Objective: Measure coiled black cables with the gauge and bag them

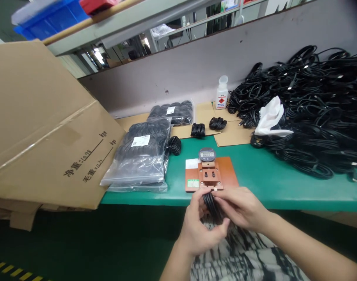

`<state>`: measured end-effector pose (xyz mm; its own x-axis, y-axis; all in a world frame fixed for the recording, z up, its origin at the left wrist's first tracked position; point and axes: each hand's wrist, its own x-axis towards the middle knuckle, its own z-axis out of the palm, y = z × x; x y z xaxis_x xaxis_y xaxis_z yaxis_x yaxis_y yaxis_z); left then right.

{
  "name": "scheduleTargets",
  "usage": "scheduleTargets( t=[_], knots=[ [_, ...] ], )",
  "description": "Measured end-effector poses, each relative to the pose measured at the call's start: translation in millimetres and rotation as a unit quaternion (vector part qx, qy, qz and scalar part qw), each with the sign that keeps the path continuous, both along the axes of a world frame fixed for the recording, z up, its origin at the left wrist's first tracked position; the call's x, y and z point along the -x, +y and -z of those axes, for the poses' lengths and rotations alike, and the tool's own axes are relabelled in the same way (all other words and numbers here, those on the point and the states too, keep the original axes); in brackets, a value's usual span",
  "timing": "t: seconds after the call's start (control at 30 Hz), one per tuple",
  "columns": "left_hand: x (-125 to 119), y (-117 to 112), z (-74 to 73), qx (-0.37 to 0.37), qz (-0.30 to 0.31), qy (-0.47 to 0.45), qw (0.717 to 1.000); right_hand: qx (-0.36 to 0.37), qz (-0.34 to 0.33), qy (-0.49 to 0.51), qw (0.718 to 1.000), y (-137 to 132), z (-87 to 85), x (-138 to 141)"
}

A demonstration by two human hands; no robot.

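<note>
A coiled black cable (pixel 212 207) is held between my two hands just in front of the table's near edge. My left hand (pixel 199 224) wraps round the coil from the left, fingers behind and thumb below. On the right, my right hand (pixel 243 207) pinches at the coil's upper side, where a small white-tipped end shows by the fingertips. Directly beyond my hands sits an orange-brown gauge fixture (pixel 210 175). Its round digital dial (pixel 207 154) displays what looks like zeros.
Clear bags of cable coils (pixel 143 144) lie left, near loose coils (pixel 198 130). A large cardboard box (pixel 49 128) stands at the left edge. A heap of black cables (pixel 307 109) fills the right, with a white cloth (pixel 270 117) on it. A white bottle (pixel 222 93) stands behind.
</note>
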<state>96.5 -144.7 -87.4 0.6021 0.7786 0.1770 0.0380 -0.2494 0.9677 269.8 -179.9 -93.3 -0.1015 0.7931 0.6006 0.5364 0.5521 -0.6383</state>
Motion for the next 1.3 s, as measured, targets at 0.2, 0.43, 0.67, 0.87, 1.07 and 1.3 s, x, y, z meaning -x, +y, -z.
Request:
scheduleTargets(
  t=[0.2, 0.43, 0.67, 0.87, 1.07, 1.3],
  knots=[
    [2, 8, 2.4, 0.011, -0.007, 0.006, 1.000, -0.015, -0.021, -0.041, 0.999, 7, 10.8, -6],
    [2, 15, 5.7, -0.014, -0.022, 0.002, 1.000, -0.014, 0.005, -0.024, 1.000, 7, 12.7, -5],
    [1, 20, 2.8, -0.025, -0.016, 0.018, 0.999, -0.005, 0.006, -0.022, 1.000, 8, 13.0, -4],
    [-1, 21, -0.7, -0.004, -0.009, 0.015, 1.000, -0.014, 0.014, -0.023, 1.000, 8, 11.6, -3],
    [-4, 19, -4.0, 0.031, -0.037, 0.018, 0.999, 0.001, 0.028, -0.013, 1.000, 9, 11.6, -3],
    [-5, 20, -2.9, 0.058, -0.036, 0.009, 0.998, 0.012, 0.051, 0.010, 0.999, 9, 10.2, -1]
  ],
)
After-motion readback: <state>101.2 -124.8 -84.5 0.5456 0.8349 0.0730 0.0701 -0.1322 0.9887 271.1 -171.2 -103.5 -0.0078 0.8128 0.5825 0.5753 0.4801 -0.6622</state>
